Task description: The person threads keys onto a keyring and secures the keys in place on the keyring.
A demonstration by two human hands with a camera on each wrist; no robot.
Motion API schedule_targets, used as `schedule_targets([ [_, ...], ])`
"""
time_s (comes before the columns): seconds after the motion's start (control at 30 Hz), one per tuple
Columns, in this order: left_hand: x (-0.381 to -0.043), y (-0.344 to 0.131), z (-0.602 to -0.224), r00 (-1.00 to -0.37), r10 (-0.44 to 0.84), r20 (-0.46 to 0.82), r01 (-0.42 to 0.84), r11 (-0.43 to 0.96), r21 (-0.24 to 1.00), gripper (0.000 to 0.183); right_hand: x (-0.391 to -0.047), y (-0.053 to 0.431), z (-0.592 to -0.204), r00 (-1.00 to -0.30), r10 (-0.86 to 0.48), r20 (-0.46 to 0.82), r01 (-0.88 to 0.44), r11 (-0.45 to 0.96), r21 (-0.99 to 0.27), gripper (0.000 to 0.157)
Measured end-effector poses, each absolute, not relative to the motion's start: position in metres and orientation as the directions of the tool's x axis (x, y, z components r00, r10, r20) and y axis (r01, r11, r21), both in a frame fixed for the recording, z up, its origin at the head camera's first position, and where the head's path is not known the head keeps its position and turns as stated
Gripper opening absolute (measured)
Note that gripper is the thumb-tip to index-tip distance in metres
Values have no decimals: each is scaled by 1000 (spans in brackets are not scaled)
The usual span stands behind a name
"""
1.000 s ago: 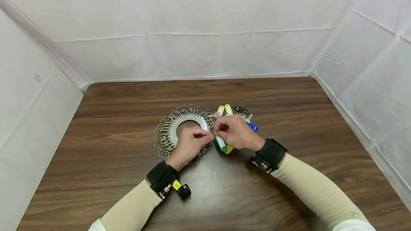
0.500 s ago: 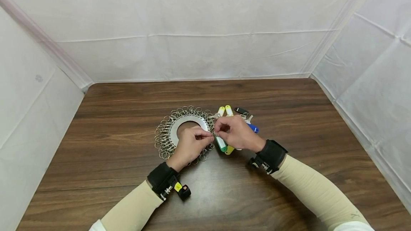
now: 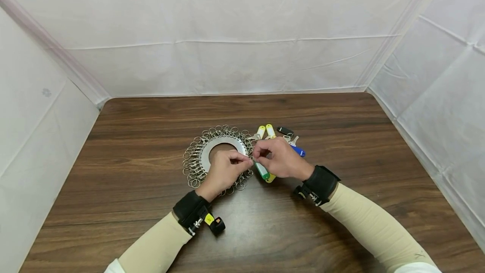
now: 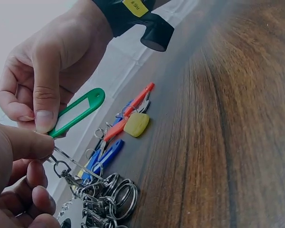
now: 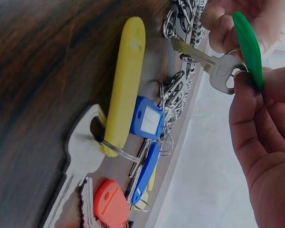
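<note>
In the head view my left hand (image 3: 222, 169) and right hand (image 3: 283, 157) meet fingertip to fingertip at the right side of a flat metal ring plate (image 3: 205, 153) hung with many clips and split rings. My right thumb and fingers pinch a green key tag (image 4: 80, 111) with a white label. A silver key (image 5: 222, 72) hangs from that tag by a small ring, its blade pointing towards the clips. The left hand pinches at the tag's ring end; that split ring is mostly hidden by the fingertips. Clips (image 4: 97, 204) lie below the left fingers.
Beside the right hand lie yellow tags (image 3: 270, 130), a black tag (image 3: 285, 130) and a blue tag (image 3: 298, 150) with keys. The right wrist view shows a yellow tag (image 5: 126, 85) and a red tag (image 5: 112, 204) close by. White sheeting (image 3: 235, 66) surrounds the wooden table (image 3: 144, 138).
Both hands stay nearly in place, still pinching at the same spot. The green tag's lower end tilts slightly to the right. The ring plate has not moved.
</note>
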State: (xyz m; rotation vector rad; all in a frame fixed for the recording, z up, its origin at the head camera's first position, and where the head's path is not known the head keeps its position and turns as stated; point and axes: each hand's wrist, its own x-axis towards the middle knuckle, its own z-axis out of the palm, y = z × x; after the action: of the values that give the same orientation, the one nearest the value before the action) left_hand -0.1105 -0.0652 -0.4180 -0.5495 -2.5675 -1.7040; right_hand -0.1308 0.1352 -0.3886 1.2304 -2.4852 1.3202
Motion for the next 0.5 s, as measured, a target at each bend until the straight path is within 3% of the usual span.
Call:
schedule_targets([
  [0.33,-109,-66,-420,-887,343,310,433,386,814,5,-129,135,-389,-717,-581,386,-636,317,-704,21],
  [0.5,-112,-65,-420,-891,329,314,428,372,824,4,-123,130,-378,-709,-595,378,-637,311,-705,20],
])
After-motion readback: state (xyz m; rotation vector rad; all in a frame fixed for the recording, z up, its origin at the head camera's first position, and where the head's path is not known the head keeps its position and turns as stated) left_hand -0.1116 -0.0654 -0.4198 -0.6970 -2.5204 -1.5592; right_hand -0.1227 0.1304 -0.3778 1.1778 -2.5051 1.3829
